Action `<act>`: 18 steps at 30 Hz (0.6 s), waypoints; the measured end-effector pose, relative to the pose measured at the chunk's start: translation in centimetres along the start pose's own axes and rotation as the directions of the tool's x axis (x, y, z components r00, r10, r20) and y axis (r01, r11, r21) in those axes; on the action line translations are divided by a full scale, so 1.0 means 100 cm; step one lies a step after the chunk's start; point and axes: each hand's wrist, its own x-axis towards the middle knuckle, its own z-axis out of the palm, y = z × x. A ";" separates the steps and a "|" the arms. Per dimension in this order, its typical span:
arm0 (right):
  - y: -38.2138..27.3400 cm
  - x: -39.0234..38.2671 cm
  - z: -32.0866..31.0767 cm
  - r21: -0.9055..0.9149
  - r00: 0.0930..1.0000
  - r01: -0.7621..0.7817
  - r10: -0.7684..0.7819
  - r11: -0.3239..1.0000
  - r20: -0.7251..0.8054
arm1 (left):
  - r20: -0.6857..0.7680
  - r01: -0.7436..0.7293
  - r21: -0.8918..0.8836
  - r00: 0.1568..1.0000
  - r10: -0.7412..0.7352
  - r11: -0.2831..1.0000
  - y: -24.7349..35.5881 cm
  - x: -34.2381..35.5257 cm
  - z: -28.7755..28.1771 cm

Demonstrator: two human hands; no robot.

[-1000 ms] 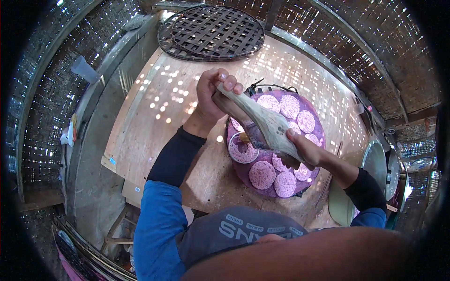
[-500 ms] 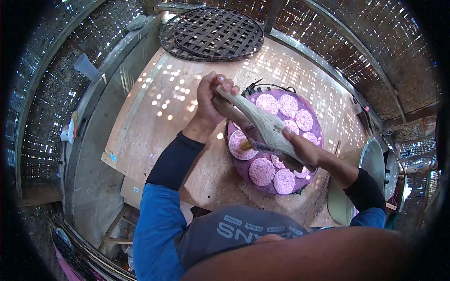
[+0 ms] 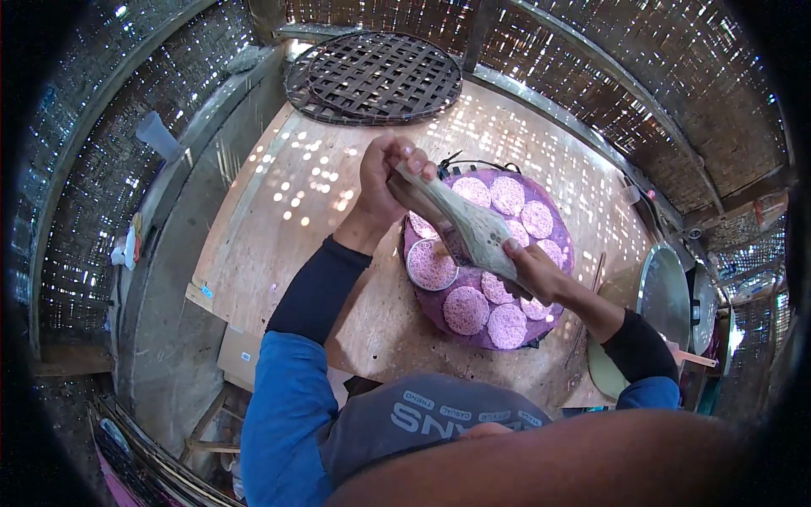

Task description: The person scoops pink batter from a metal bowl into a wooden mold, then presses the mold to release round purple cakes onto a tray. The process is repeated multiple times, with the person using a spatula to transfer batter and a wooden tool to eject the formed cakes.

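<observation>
Over the round purple tray (image 3: 541,182), I hold a pale, limp strip of cloth or plastic (image 3: 465,221) stretched between both hands. It has a few small dark holes. My left hand (image 3: 393,173) is closed round its upper left end, while my right hand (image 3: 539,275) pinches the lower right end, thumb on top. Beneath it, several flat pink grainy discs (image 3: 465,310) lie on the tray. One pink disc (image 3: 433,267) sits inside a pale ring (image 3: 411,279) at the tray's left side; a short yellowish piece (image 3: 441,248) shows at the ring, partly hidden by the strip.
Dark woven racks (image 3: 380,76) lie at the back of the wooden table (image 3: 279,228). A large metal pot (image 3: 659,287) stands at the right, with a pink handle (image 3: 694,358) by it. Woven walls enclose the space, and a thin stick (image 3: 598,275) lies right of the tray.
My right hand has moved a little left and up, and the strip hangs less widely spread. The pink handle now shows by the pot. The whole view has shifted slightly.
</observation>
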 end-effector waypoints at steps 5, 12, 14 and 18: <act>0.008 -0.012 -0.004 0.185 0.973 0.230 -0.232 0.955 -0.012 | 0.118 0.047 0.073 0.991 -0.056 0.996 0.014 0.006 0.056; -0.025 -0.035 0.000 0.281 0.941 0.304 -0.333 0.910 0.060 | 0.011 0.087 0.951 0.951 -0.310 0.297 -0.018 -0.044 0.054; -0.037 -0.031 0.012 0.452 0.941 0.258 -0.329 0.854 0.085 | 0.152 -0.148 0.988 0.983 -0.103 0.042 -0.019 -0.040 0.059; 0.000 0.015 0.025 0.191 0.774 0.616 -0.542 0.764 -0.328 | 0.077 -0.067 0.996 0.982 0.170 -0.063 -0.002 -0.046 0.064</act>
